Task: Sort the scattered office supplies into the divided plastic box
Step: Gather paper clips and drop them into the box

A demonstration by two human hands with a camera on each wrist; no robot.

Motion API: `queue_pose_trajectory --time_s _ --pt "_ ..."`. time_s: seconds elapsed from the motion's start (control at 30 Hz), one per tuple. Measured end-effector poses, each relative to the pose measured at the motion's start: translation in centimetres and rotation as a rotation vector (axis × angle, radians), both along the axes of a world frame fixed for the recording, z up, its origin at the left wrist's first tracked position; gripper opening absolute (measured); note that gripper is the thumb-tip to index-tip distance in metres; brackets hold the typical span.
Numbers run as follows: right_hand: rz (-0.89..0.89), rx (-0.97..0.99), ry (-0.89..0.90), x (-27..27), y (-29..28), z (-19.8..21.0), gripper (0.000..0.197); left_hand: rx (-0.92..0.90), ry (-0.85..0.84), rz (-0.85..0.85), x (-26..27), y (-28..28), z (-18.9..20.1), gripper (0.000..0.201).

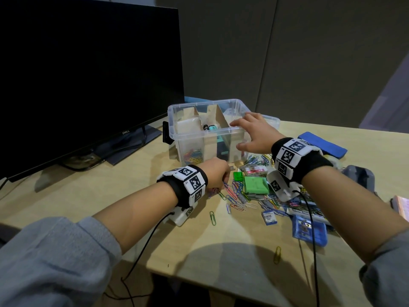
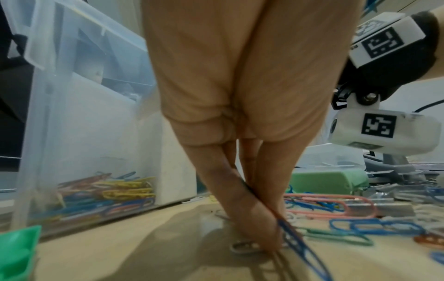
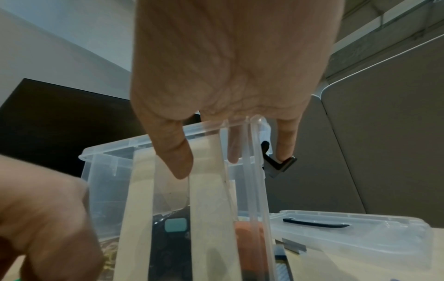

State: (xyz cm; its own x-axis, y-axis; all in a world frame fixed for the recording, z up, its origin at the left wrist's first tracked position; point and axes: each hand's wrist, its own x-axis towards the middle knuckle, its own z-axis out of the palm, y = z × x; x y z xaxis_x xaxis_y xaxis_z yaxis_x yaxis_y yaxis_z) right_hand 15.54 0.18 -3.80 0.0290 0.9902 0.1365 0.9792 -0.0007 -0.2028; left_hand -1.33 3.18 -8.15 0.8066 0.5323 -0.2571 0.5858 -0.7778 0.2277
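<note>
The clear divided box (image 1: pixel 205 131) stands mid-desk, with cardboard dividers. Coloured clips (image 2: pixel 108 194) lie in its left compartment, a teal-and-black item (image 3: pixel 175 225) in the middle one and something orange (image 3: pixel 250 237) in the right one. My left hand (image 1: pixel 223 180) is down on the desk in front of the box. Its fingertips (image 2: pixel 269 228) pinch a few blue paper clips (image 2: pixel 298 243) at the edge of the scattered pile (image 1: pixel 239 193). My right hand (image 1: pixel 239 134) hovers over the box's right end with fingers (image 3: pixel 177 152) straight and spread, holding nothing.
A dark monitor (image 1: pixel 88 74) fills the left. The box lid (image 3: pixel 348 228) lies right of the box. In the pile are a green pad (image 1: pixel 255 185), staple boxes (image 1: pixel 254 170) and a blue case (image 1: pixel 309 231). A blue eraser (image 1: pixel 323 145) and grey stapler (image 1: pixel 358 176) lie further right.
</note>
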Motion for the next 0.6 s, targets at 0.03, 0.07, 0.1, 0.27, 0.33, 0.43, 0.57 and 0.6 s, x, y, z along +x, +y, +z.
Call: queue_pose_trajectory --time_s 0.03,0.07,0.1,0.27,0.33,0.43,0.57,0.6 --pt "-0.001 0.0 -0.001 0.0 0.0 0.0 0.068 0.005 -0.001 -0.009 -0.1 0.0 0.0 0.011" --pt "-0.001 0.0 -0.002 0.0 0.0 0.0 0.068 0.009 -0.007 -0.011 -0.2 -0.1 0.1 0.011" --pt "0.0 0.001 -0.003 0.0 0.0 0.0 0.068 0.007 -0.024 -0.008 -0.3 0.0 0.2 0.01" --pt "0.003 0.003 -0.005 0.0 0.0 0.0 0.068 -0.045 -0.207 0.05 -1.0 0.0 2.7 0.007" --pt "0.007 0.004 0.0 0.0 0.0 0.0 0.068 -0.025 -0.284 0.063 -1.7 0.3 4.6 0.004" --pt "0.008 0.001 0.002 0.0 0.0 0.0 0.068 -0.029 -0.401 0.141 -3.3 1.7 7.9 0.004" --pt "0.006 -0.007 0.008 0.0 0.0 0.0 0.067 0.022 -0.521 0.276 -5.3 4.2 11.2 0.005" --pt "0.004 -0.006 0.008 0.0 0.0 0.0 0.068 0.066 -0.527 0.309 -5.7 4.9 11.6 0.005"
